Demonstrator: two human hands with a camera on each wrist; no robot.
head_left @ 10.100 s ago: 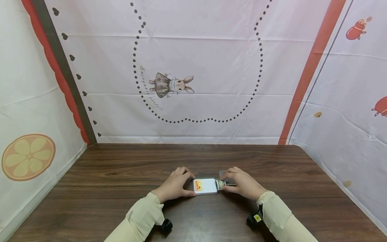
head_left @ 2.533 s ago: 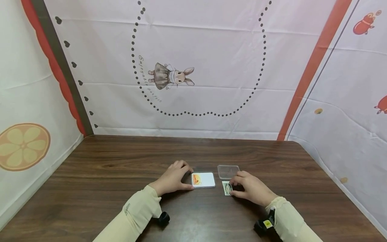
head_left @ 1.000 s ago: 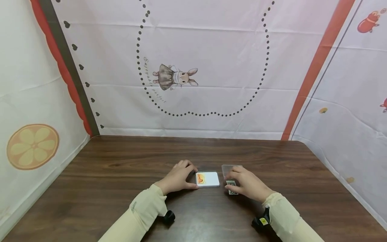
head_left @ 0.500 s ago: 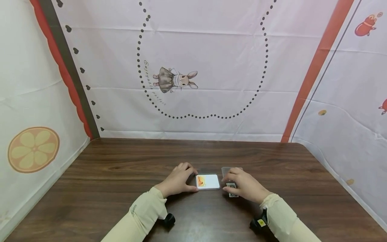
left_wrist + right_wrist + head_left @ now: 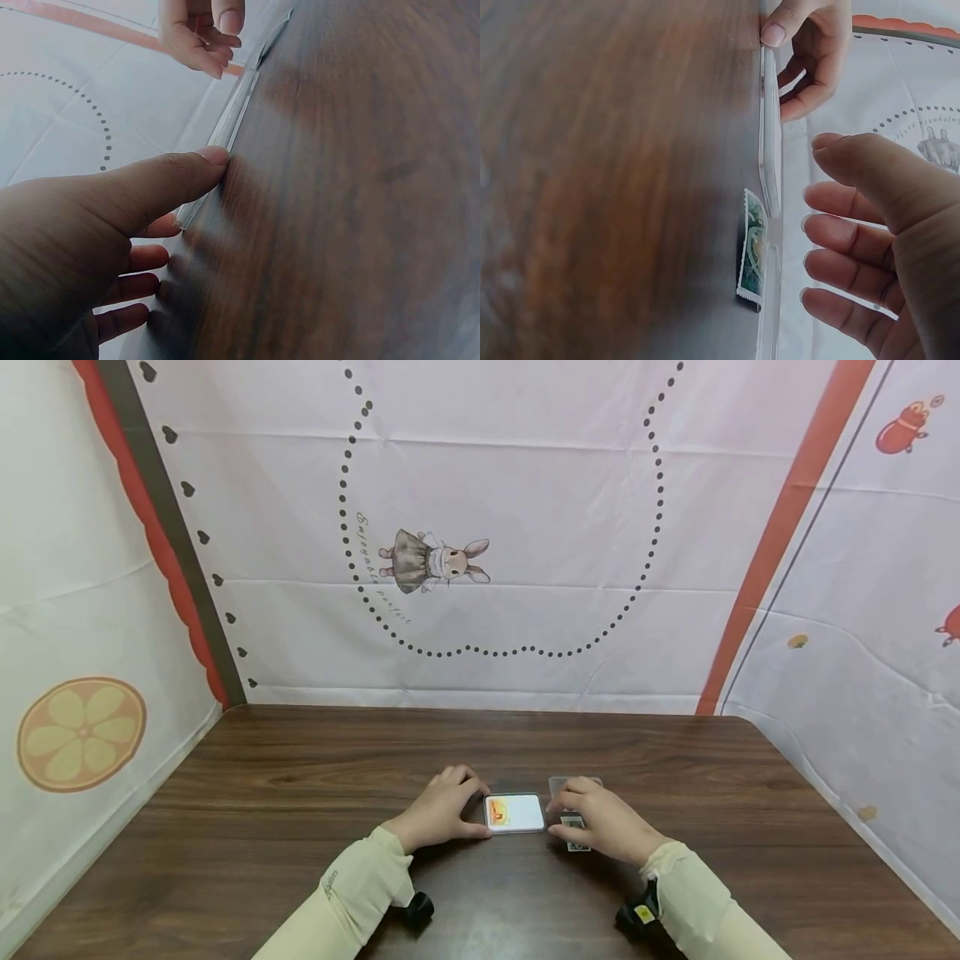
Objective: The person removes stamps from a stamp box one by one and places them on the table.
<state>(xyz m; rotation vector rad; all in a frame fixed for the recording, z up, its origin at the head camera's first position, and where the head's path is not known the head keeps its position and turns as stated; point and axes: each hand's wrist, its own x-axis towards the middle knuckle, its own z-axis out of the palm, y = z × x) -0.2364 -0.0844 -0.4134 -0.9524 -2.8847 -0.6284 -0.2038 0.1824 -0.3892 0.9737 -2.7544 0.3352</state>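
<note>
A person works with two bare hands around a clear, flat plastic case (image 5: pixel 522 814), which lies on a dark wood-grain table (image 5: pixel 315 760). The left hand (image 5: pixel 438 812) pinches the case's left end between thumb and fingers. The right hand (image 5: pixel 603 820) is just beyond its right end, fingers loosely bent and apart, holding nothing.

A small postage stamp (image 5: pixel 752 247) lies on the table near the case's right end, partly hidden from above by the right hand. To the right of the case and farther from the person is a thin transparent lid (image 5: pixel 560 783), also partly covered by that hand; whether stamp and lid touch cannot be told.

The step in hand seems to be handling the stamp while the case is held steady; whether the stamp is being fetched or left there is unclear. Lifting it would probably call for a light fingertip pinch at a raised edge, since something so thin could crease or slide.

The stamp has white, toothed edges around a mostly green picture, and it bows slightly rather than lying flat. The case has rounded corners and looks white within, with an orange and yellow picture at the end beside the left hand.
</note>
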